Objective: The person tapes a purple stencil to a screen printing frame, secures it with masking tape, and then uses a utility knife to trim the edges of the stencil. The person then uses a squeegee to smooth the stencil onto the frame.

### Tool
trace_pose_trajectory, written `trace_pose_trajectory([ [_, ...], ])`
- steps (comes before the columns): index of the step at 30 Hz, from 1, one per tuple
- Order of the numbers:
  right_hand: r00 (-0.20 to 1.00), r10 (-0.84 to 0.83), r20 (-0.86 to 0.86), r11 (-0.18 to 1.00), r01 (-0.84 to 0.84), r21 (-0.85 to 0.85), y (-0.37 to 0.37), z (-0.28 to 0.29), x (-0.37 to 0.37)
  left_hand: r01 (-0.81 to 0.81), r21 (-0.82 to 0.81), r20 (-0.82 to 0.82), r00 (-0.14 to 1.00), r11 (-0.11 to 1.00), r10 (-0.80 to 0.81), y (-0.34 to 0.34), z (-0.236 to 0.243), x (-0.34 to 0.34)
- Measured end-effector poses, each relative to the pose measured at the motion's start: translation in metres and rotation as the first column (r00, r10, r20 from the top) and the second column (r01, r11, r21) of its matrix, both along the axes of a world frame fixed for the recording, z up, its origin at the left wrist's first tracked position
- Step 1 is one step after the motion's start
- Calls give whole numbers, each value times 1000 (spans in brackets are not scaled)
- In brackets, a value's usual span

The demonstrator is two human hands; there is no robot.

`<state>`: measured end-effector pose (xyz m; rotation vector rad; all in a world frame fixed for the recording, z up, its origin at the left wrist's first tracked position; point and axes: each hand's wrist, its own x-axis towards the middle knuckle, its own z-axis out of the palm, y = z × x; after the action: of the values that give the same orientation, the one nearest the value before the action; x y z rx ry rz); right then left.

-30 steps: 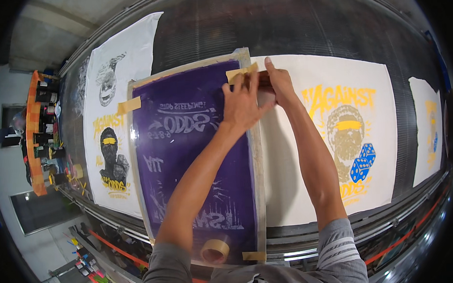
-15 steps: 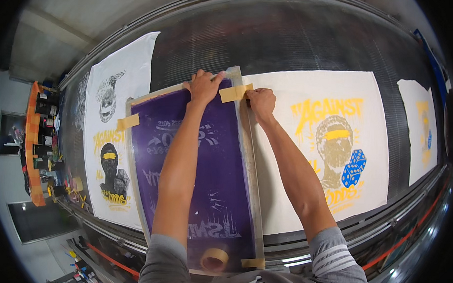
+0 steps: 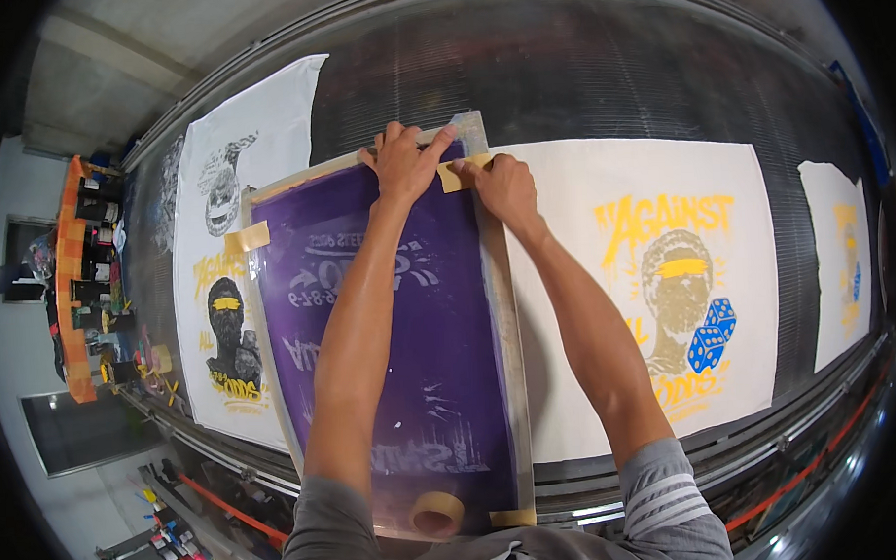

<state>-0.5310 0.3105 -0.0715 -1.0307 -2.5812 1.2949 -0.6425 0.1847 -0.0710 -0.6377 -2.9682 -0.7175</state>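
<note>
A screen printing frame [image 3: 517, 396] with purple mesh [image 3: 430, 320] lies in front of me, tilted slightly. My left hand [image 3: 401, 171] holds its far edge, fingers bent over the rim and thumb stretched toward the right corner. At the upper right side, my right hand [image 3: 507, 191] curls round the frame's edge, its thumb on a strip of tan masking tape [image 3: 453, 178]. Another tape strip [image 3: 247, 238] crosses the left side, and one more [image 3: 514, 518] lies at the near right corner. A tape roll [image 3: 436, 514] rests on the near end of the mesh.
A white printed cloth [image 3: 580, 394] lies right of the frame, another [image 3: 265, 114] partly under its left side. A third cloth [image 3: 837, 266] is at the far right. All are on a long dark table [image 3: 598, 67]. Bottles and tools [image 3: 97, 253] stand at the left.
My right hand has shifted from holding the tape's outer end to pressing it over the frame's right edge. The left hand stays on the far rim. The view has shifted slightly.
</note>
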Motion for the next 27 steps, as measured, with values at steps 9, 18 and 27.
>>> trace_pose_trajectory([
  [9,850,132,-510,940,-271,-208,11,-54,25,79,2,59,995,997,-79,-5,-26,4],
  [18,925,354,-137,839,-250,483,-60,-13,110,193,-59,91,978,979,-187,-30,-63,-7],
  [27,773,533,-343,846,-486,220,-115,43,338,211,334,-173,972,918,-161,-140,-5,123],
])
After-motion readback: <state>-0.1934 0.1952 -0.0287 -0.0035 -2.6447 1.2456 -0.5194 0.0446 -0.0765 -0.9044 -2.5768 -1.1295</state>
